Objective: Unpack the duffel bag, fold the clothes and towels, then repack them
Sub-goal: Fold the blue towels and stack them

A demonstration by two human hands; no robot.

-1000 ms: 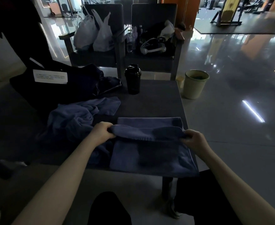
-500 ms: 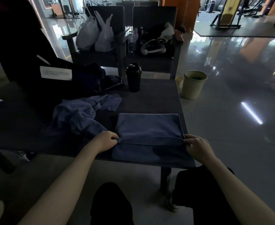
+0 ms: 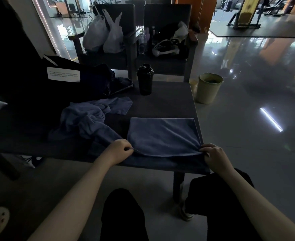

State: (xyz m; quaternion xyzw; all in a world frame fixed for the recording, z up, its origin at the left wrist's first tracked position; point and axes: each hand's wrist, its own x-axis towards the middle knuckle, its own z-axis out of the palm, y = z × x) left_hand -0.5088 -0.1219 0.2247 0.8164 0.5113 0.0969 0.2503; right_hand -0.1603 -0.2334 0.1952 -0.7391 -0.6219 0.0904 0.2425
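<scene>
Folded blue towel (image 3: 162, 136) flat at 5 o'clock on the dark table (image 3: 169, 103), near edge hanging a bit over the side. Left hand (image 3: 120, 150) pinching the near left corner, right hand (image 3: 214, 156) pinching the near right corner, fingers curled on the cloth. Messy blue towel (image 3: 91, 119) at 9 o'clock from the folded one. Dark duffel bag (image 3: 94, 80) at 11 o'clock, with a white label (image 3: 63, 74), writing too small to read. Black bottle (image 3: 145, 80) standing at 12 o'clock.
</scene>
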